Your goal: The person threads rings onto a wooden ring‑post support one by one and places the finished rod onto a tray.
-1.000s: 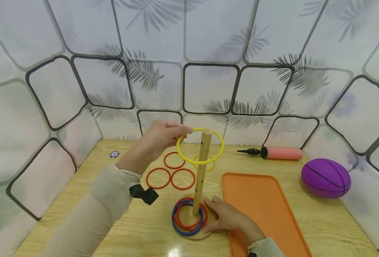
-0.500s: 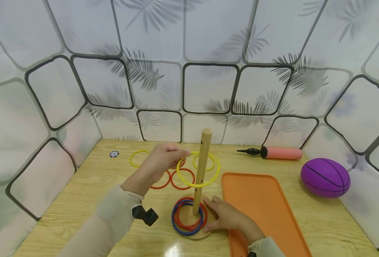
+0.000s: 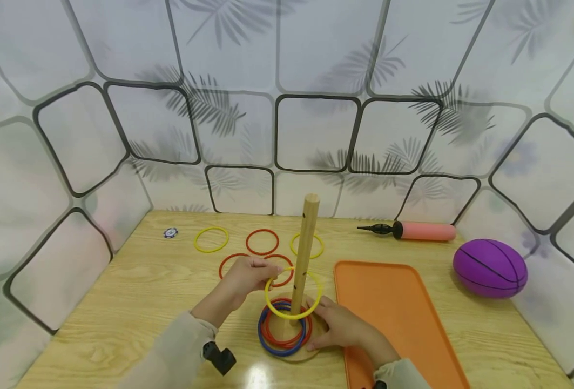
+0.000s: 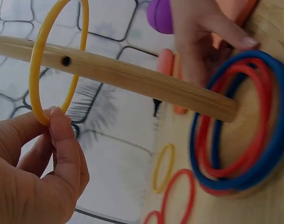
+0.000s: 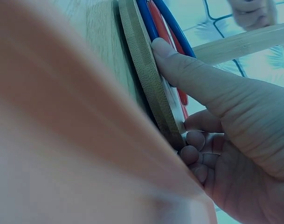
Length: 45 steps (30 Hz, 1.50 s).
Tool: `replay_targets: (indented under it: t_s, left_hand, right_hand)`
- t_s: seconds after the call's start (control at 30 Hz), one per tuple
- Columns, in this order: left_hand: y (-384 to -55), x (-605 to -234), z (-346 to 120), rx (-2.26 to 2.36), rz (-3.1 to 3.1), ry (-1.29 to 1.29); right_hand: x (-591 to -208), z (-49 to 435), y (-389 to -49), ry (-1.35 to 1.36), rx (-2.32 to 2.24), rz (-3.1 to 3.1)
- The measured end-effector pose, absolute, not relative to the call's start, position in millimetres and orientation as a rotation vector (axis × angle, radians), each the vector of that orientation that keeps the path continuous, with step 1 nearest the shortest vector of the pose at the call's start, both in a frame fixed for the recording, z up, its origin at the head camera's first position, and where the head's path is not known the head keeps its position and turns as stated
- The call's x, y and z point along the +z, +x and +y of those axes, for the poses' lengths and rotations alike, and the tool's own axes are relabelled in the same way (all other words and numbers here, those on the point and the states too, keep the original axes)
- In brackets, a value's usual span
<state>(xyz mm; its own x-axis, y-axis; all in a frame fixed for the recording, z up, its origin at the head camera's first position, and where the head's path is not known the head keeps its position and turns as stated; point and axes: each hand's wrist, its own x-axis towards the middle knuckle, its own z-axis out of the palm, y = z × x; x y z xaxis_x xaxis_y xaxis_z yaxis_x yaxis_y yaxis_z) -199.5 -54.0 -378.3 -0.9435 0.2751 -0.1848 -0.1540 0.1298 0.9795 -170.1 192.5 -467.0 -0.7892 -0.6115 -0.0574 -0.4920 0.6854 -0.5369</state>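
Observation:
In the head view my left hand (image 3: 240,280) pinches a yellow ring (image 3: 321,294) between thumb and fingers. The ring encircles the upright wooden peg (image 3: 307,232), above the base. In the left wrist view the yellow ring (image 4: 35,79) hangs around the peg (image 4: 128,72), its lower edge between my fingertips. Blue rings (image 4: 277,144) and red rings (image 4: 202,140) lie around the peg's foot on the round wooden base (image 3: 308,354). My right hand (image 3: 347,327) grips the base's right edge; in the right wrist view the thumb (image 5: 167,51) lies on top, with the other fingers curled at the rim.
An orange tray (image 3: 389,302) lies right of the stand. Red rings (image 3: 262,254) and yellow rings (image 3: 211,251) lie flat behind it. A pink hand pump (image 3: 425,231), a purple ball (image 3: 491,269) and a small round chip (image 3: 170,233) are farther out. Patterned fabric walls border the table.
My left hand has lowered the yellow ring from the peg's top to near its lower part, uncovering a yellow ring and red rings behind. My right hand has stayed on the base.

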Motion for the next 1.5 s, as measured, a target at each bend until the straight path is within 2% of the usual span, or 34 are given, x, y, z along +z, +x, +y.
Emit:
replay_targets:
  t_s: [0.33,0.6,1.2,1.5]
  left_hand:
    - [-198,-430,-63,1.792,2.165,0.054]
    - [-197,-456,-65,1.774,2.185,0.045]
    - [-195,-469,-68,1.741,2.226,0.073]
    - [-202,-470,-73,1.789,2.205,-0.011]
  right_hand:
    - [-465,192,-170,-0.849,-0.767,2.649]
    - [-464,191,-169,-0.828,-0.765,2.621]
    - [-465,192,-169,-0.852,-0.758,2.621]
    - [-465,192,-171,-0.828,-0.768,2.595]
